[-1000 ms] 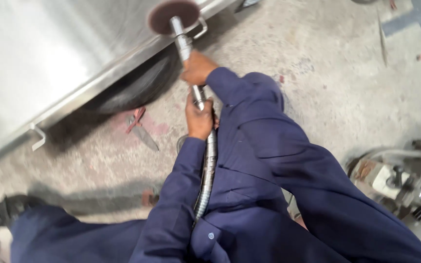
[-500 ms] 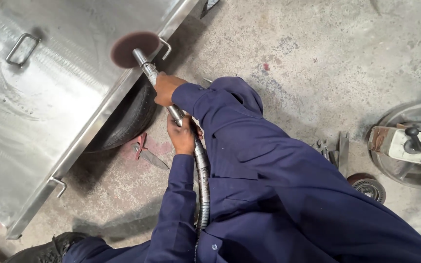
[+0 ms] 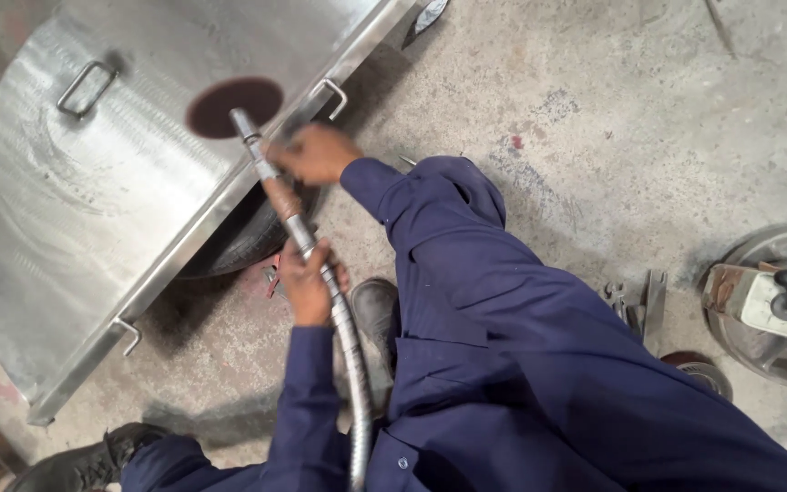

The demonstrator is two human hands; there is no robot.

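Head view — a dark-red abrasive disc (image 3: 233, 107) rests on the upper middle of a semicircular steel sheet (image 3: 75, 228), near its straight edge. Right hand (image 3: 313, 153), blurred, closes around the tool shaft (image 3: 270, 178) just behind the disc; left hand (image 3: 310, 284) grips the ribbed flexible hose (image 3: 350, 355) lower down — beyond the sheet's edge, above concrete floor (image 3: 594, 118).

I am reaching both arms forward in dark blue sleeves. My right hand (image 3: 313, 153) is stretching farthest out, its arm nearly straight from the shoulder, fingers curling closed in a grip and blurring slightly. My left hand (image 3: 307, 284) is sitting nearer my body, elbow bending, forearm pointing up the frame, fingers wrapping tightly closed with the knuckles facing me.
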